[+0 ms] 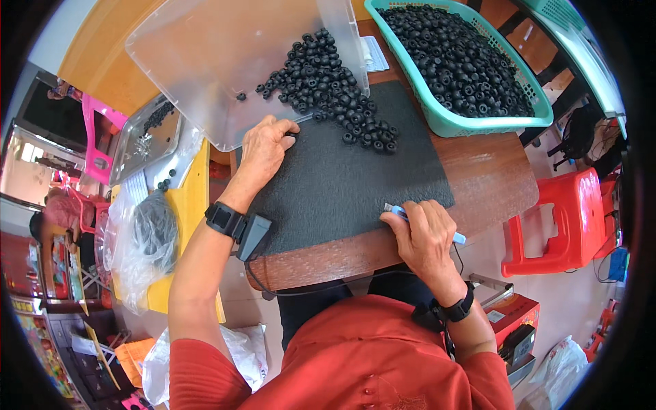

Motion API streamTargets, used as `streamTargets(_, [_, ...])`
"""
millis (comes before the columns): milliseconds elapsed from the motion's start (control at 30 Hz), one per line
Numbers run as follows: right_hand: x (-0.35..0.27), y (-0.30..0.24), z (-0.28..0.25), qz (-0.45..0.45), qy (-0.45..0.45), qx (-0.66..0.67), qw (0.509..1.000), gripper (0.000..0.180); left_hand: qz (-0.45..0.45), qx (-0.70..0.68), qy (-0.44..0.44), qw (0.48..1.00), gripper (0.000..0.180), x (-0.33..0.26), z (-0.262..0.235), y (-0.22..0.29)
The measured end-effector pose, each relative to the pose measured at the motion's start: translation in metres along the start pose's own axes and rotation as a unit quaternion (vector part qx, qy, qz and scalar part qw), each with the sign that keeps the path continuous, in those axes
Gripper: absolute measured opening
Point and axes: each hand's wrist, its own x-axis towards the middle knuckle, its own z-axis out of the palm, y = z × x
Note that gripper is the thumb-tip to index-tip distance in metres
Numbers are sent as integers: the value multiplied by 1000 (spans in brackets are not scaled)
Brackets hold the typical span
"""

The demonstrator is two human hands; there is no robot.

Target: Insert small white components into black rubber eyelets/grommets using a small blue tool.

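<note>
My left hand (268, 145) is closed at the near edge of a clear plastic bin. A small round black part (292, 135) shows at its fingertips, mostly covered by the fingers. A light-blue utility knife (399, 212) is gripped in my right hand (427, 236), low over the right side of the dark grey mat (335, 184). Its metal tip points up and to the left, while the handle's end sticks out past the palm. Many ring-shaped black parts (318, 72) spill from the tipped bin (198, 75) onto the mat's far side.
A turquoise basket (447, 123) heaped with black parts stands at the far right of the brown table (488, 171). To the right is a red plastic stool (557, 219). On the left, a yellow surface (195, 205) holds a plastic bag (150, 236) and a metal tray (130, 150).
</note>
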Motion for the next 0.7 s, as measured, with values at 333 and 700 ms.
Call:
streamTargets(333, [-1,-3,-2,0,-3,-2,1000,27,28,-53,-13,998,16,-6,-6,-2])
streamTargets(700, [13,-17,-9,23,34,120,992,26,-120,-591,-69,795,18,-72,-26,93])
